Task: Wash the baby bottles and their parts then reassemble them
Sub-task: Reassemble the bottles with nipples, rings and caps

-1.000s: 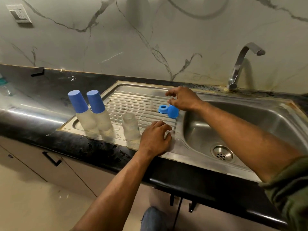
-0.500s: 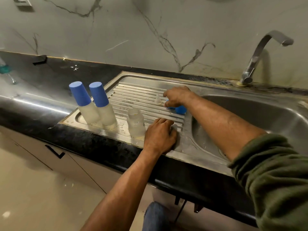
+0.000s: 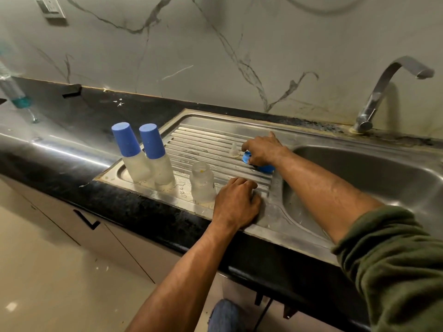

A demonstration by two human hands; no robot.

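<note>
Two assembled baby bottles with blue caps (image 3: 127, 140) (image 3: 152, 141) stand at the left end of the steel drainboard (image 3: 203, 137). An uncapped clear bottle (image 3: 202, 182) stands near the front edge. My left hand (image 3: 237, 202) rests on the drainboard just right of it and holds nothing. A clear nipple (image 3: 233, 149) stands further back. Beside the nipple, my right hand (image 3: 263, 148) reaches down and its fingers pinch a blue screw ring (image 3: 246, 157). A loose blue cap (image 3: 266, 168) lies under that hand's wrist, partly hidden.
The sink basin (image 3: 359, 168) lies to the right, with a tap (image 3: 383, 92) behind it. A black counter (image 3: 72, 149) runs left, where a clear bottle with teal liquid (image 3: 16, 94) stands. Marble wall behind; cabinet doors below.
My right hand has come down from above the blue ring and closed its fingers on it. The left hand has stayed on the drainboard. The camera has shifted closer.
</note>
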